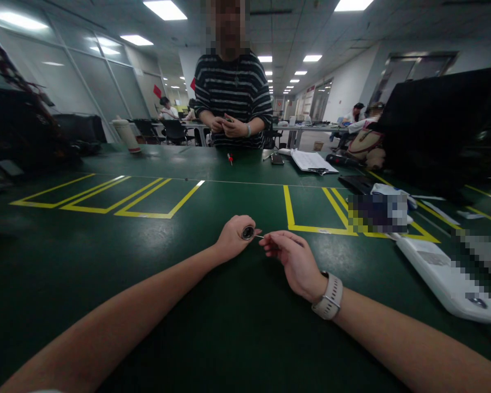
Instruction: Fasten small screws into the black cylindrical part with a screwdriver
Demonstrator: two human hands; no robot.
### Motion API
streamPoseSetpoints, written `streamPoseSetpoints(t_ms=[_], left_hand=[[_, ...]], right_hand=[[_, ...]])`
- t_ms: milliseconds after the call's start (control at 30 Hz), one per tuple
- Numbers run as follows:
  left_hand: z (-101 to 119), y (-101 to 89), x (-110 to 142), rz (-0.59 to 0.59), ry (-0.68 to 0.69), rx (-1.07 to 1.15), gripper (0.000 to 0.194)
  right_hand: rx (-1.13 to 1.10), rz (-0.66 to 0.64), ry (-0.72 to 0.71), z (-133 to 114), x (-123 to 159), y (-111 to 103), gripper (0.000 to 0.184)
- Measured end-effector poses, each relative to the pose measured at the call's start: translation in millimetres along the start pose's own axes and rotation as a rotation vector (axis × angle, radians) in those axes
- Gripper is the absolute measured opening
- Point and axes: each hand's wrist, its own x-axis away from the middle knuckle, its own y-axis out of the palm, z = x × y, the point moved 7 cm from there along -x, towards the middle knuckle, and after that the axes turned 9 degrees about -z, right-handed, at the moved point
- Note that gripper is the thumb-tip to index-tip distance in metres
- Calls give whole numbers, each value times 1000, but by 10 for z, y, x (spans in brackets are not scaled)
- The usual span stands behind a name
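My left hand [234, 236] is closed around a small round dark object with a shiny ring-shaped rim [247, 232]; its open-looking end faces me. Just to the right, my right hand [288, 256] has its fingers pinched on a tool with a slim metal shaft [259, 236]. The shaft points left at the round object, and whether its tip touches cannot be made out. Most of the tool's body is hidden by my fingers. Both hands are held above the green table [213, 327].
Yellow tape [143, 214] marks boxes on the table. Across it stands a person in a striped top [233, 93], hands together. A red-handled tool [230, 159], clipboard [313, 161] and cup [126, 135] lie or stand farther off. At right is a long white device [442, 278].
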Motion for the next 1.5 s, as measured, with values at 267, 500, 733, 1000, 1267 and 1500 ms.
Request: streamPoseSetpoints(t_ms=[267, 500, 733, 1000, 1267, 1500], left_hand=[[-46, -4, -9, 23, -14, 173, 24], [-15, 9, -7, -14, -44, -46, 21], [-10, 30, -17, -49, -21, -27, 19], [-22, 53, -26, -83, -10, 113, 22], [-75, 92, -27, -111, -40, 176, 24], [-60, 82, -40, -125, -37, 160, 23]], right_hand=[[-123, -5, 66, 43, 1, 25, 11], [229, -5, -65, -55, 50, 50, 12], [0, 2, 32, -33, 20, 38, 12], [-173, 34, 128, 70, -34, -29, 10], [-161, 65, 141, 105, -70, -116, 11], [-120, 102, 64, 64, -89, -182, 13]])
